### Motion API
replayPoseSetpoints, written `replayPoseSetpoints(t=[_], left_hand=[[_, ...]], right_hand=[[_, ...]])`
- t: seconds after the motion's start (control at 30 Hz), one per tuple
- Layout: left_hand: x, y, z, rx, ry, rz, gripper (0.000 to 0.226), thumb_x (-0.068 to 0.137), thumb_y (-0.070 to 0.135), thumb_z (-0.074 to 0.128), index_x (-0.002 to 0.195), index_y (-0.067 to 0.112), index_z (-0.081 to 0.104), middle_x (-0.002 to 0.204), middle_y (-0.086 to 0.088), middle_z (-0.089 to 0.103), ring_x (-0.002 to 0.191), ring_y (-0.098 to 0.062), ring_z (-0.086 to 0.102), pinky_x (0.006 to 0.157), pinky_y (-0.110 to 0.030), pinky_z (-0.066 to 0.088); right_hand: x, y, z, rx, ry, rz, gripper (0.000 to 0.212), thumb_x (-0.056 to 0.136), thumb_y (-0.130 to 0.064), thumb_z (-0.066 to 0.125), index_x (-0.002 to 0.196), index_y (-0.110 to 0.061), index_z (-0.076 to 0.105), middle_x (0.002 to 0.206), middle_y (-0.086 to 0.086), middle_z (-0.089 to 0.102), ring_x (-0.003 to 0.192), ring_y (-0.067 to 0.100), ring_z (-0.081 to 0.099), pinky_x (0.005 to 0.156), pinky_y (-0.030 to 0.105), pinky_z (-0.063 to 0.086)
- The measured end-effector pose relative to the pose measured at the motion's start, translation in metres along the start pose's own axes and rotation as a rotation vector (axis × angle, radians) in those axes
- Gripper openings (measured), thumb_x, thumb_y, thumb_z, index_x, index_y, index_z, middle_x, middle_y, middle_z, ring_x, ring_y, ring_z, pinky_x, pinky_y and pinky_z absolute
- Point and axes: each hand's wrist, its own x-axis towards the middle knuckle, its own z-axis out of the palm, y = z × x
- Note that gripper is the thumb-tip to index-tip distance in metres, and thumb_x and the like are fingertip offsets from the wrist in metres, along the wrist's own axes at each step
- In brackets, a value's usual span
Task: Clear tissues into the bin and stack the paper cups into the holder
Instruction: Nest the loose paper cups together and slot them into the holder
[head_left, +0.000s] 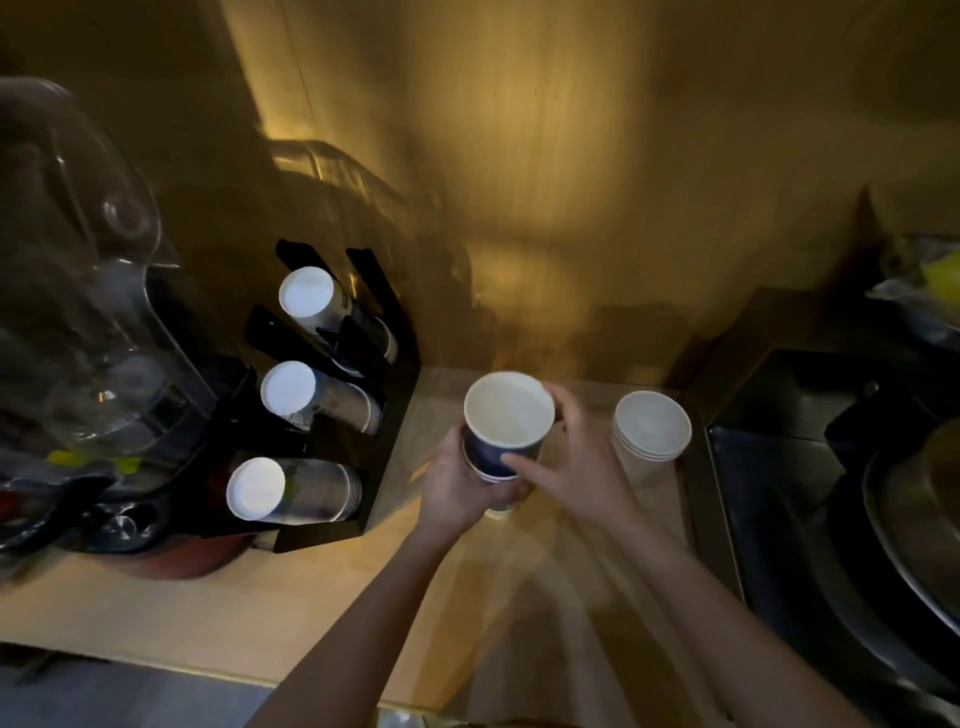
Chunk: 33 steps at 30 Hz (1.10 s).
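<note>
— Both forearms reach in from the bottom edge; what are the hands doing?
— Left hand (460, 480) wraps the lower part of a short stack of dark blue cups (501, 441), fingers closed round it; right hand (569, 454) pinches the top cup's side and rim.
— Where is the stack?
— Held above the pale counter (208, 613), mouth up, just right of the black holder (358, 415).
— Other cups?
— White cups (652, 434) stand nested on the counter beside the right hand; three sleeves of cups lie in the holder
</note>
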Motion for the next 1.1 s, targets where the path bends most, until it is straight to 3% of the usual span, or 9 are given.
replayPoseSetpoints(t=[0.13,0.23,0.4,0.5,0.57,0.67,0.83,0.97,1.1], left_hand=[[0.001,-0.002,0.002,0.017,0.005,-0.044,0.09,0.042,0.039,0.085,0.121,0.018,0.046,0.12,-0.004,0.06,0.108,-0.02,0.057,0.08,-0.026,0.044],[-0.001,-0.002,0.002,0.01,0.019,-0.021,0.095,0.046,0.032,0.088,0.126,0.017,0.041,0.121,0.0,0.057,0.11,-0.016,0.054,0.081,-0.025,0.043],[-0.001,0.01,-0.014,0.085,0.004,0.037,0.099,0.047,0.026,0.089,0.131,0.018,0.036,0.126,-0.002,0.055,0.116,-0.02,0.052,0.089,-0.031,0.044],[-0.002,0.024,-0.036,0.124,0.037,0.182,0.1,0.048,0.021,0.088,0.133,0.018,0.035,0.134,-0.005,0.049,0.124,-0.021,0.045,0.096,-0.032,0.04],[-0.007,0.036,-0.054,0.228,0.042,0.346,0.101,0.054,0.024,0.085,0.137,0.019,0.029,0.139,-0.007,0.043,0.128,-0.019,0.04,0.098,-0.032,0.04],[-0.02,0.05,-0.081,0.45,0.059,0.637,0.088,0.065,0.025,0.079,0.136,0.02,0.026,0.141,-0.004,0.039,0.13,-0.014,0.035,0.093,-0.026,0.045],[-0.035,0.054,-0.117,0.68,0.027,0.929,0.062,0.083,0.018,0.064,0.134,0.017,0.029,0.147,-0.006,0.022,0.134,-0.023,0.034,0.1,-0.027,0.04],[-0.039,0.045,-0.141,0.758,0.097,0.918,0.05,0.086,0.035,0.049,0.13,0.018,0.032,0.145,-0.01,0.022,0.132,-0.023,0.032,0.101,-0.029,0.038],[-0.05,0.036,-0.156,0.65,0.153,0.751,0.072,0.071,0.047,0.066,0.13,0.017,0.037,0.144,-0.004,0.034,0.133,-0.015,0.034,0.107,-0.033,0.039]], right_hand=[[-0.014,0.011,0.015,-0.127,-0.072,-0.003,0.073,0.074,-0.034,0.071,0.135,-0.019,0.034,0.137,0.003,0.046,0.128,0.02,0.038,0.096,0.02,0.026],[-0.018,0.01,0.016,-0.133,-0.119,0.011,0.068,0.079,-0.037,0.065,0.136,-0.018,0.033,0.133,0.0,0.047,0.125,0.016,0.038,0.097,0.023,0.029],[0.003,0.003,0.006,0.302,-0.111,0.321,0.031,0.09,-0.032,0.052,0.111,-0.01,0.059,0.106,0.005,0.065,0.095,0.019,0.061,0.083,0.031,0.045],[0.014,-0.001,0.0,0.476,-0.059,0.511,0.038,0.093,-0.032,0.045,0.093,0.003,0.062,0.072,0.012,0.066,0.053,0.017,0.063,0.053,0.026,0.048],[0.015,-0.01,-0.005,0.622,-0.194,0.654,0.05,0.093,-0.042,0.041,0.084,0.003,0.06,0.062,0.015,0.067,0.041,0.019,0.062,0.043,0.024,0.05],[0.016,-0.031,-0.006,0.799,-0.463,0.71,0.065,0.085,-0.063,0.035,0.089,-0.003,0.06,0.06,0.013,0.071,0.049,0.027,0.066,0.048,0.028,0.055],[0.022,-0.066,0.0,0.865,-0.605,0.483,0.07,0.063,-0.071,0.049,0.101,-0.014,0.067,0.077,0.012,0.07,0.066,0.031,0.067,0.058,0.035,0.05],[0.027,-0.089,0.009,0.822,-0.636,0.314,0.062,0.067,-0.062,0.055,0.111,-0.02,0.062,0.085,0.005,0.072,0.073,0.02,0.069,0.054,0.029,0.053],[0.039,-0.111,0.019,0.742,-0.481,0.213,0.056,0.068,-0.056,0.068,0.108,-0.016,0.066,0.101,0.007,0.072,0.089,0.02,0.068,0.07,0.033,0.053]])
